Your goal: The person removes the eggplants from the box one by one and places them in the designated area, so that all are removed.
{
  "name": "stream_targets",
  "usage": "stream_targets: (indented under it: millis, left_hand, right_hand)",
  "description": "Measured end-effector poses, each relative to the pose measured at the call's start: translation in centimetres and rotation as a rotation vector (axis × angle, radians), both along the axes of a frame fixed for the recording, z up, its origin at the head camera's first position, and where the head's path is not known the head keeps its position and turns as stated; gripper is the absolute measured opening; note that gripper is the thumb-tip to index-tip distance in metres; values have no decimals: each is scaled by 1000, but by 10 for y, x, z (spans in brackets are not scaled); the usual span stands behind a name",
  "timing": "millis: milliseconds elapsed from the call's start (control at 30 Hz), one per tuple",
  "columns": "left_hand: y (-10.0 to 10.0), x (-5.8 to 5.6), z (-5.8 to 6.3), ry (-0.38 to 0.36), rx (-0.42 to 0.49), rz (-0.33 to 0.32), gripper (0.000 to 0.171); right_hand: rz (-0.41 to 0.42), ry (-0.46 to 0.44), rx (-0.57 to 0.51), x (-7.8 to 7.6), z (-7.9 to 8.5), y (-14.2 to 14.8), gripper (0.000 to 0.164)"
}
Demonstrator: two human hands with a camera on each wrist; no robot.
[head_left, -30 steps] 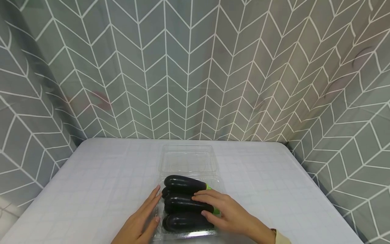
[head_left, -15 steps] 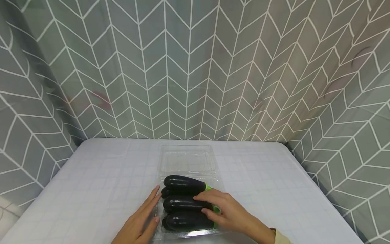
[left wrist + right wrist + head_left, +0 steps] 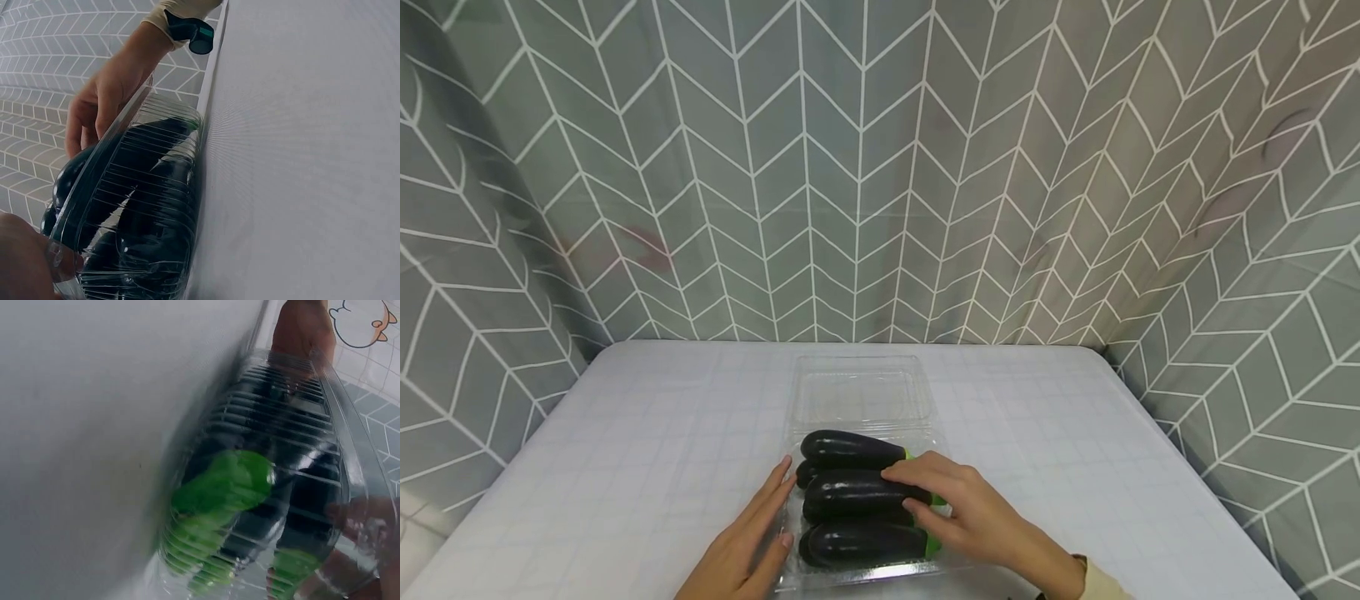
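Observation:
Several dark eggplants with green stem ends lie side by side in a clear plastic clamshell container (image 3: 880,573). My right hand (image 3: 966,510) grips the middle eggplant (image 3: 850,493) near its stem end, thumb on the front side and fingers over the back. Behind it lies another eggplant (image 3: 850,448), and a front eggplant (image 3: 865,546) lies nearer me. My left hand (image 3: 737,550) rests with extended fingers against the container's left side. Through the ribbed wall, the right wrist view shows green eggplant caps (image 3: 231,481). The lower eggplants are partly hidden.
The container's clear lid (image 3: 861,393) lies folded back, flat on the table behind it. A white grid-patterned cloth covers the table (image 3: 625,467). A grey curtain (image 3: 850,167) with white zigzag lines hangs behind and at both sides.
The middle eggplant has shifted slightly up and to the right with my right hand, uncovering part of a lower eggplant. My left hand has stayed at the container's side.

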State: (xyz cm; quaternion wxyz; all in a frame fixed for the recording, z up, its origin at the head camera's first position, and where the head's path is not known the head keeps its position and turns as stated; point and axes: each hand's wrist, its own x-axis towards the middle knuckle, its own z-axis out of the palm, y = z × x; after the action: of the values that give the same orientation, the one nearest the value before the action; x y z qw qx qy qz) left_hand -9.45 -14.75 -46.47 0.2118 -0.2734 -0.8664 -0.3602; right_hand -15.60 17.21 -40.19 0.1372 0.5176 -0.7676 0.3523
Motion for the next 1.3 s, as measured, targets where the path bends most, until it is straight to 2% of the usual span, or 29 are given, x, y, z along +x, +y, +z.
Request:
stream_targets:
  millis: [367, 533, 1300]
  left_hand:
    - [2, 3, 3, -29, -45, 56, 67]
    - [2, 4, 4, -28, -69, 73, 67]
    - [3, 6, 7, -69, -74, 79, 67]
  right_hand:
    - [-45, -36, 4, -2, 11, 5, 48]
    - [-49, 0, 5, -5, 14, 7, 50]
    - [-116, 53, 32, -24, 27, 24, 51]
